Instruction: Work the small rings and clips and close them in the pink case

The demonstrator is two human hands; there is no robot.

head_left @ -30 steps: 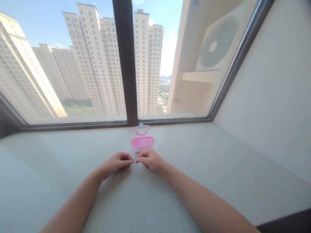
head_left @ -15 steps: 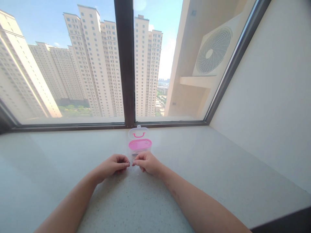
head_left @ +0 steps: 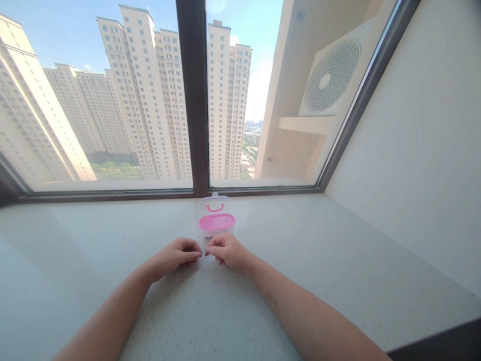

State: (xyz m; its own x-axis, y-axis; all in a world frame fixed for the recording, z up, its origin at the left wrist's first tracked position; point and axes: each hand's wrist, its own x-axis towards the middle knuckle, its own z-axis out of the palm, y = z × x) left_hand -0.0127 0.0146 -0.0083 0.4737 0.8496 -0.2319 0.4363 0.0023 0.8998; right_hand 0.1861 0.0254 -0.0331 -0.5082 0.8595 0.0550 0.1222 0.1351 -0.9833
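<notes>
Near the middle of the sill, my left hand point(head_left: 185, 251) has its thumb and fingers pinched together around something tiny and dark at the tips, too small to name. Facing it from the right, my right hand point(head_left: 228, 249) is closed in a pinch too, and what it holds is too small to make out. A narrow gap parts the fingertips. Just behind them stands a clear plastic box with a pink inner tray point(head_left: 217, 221). Its transparent lid point(head_left: 214, 204), with a pink handle, is tipped open toward the window. My right hand hides part of the box's front.
A pale speckled stone windowsill point(head_left: 112, 225) stretches under both arms. Behind it rises a window with a dark frame point(head_left: 193, 100); towers and an air-conditioner unit point(head_left: 330, 77) are outside. A white wall point(head_left: 413, 150) bounds the right side.
The left fingertips have shifted very slightly to the right, toward the right hand. Otherwise the hands and the box stay in place, with only a small shift of the whole view.
</notes>
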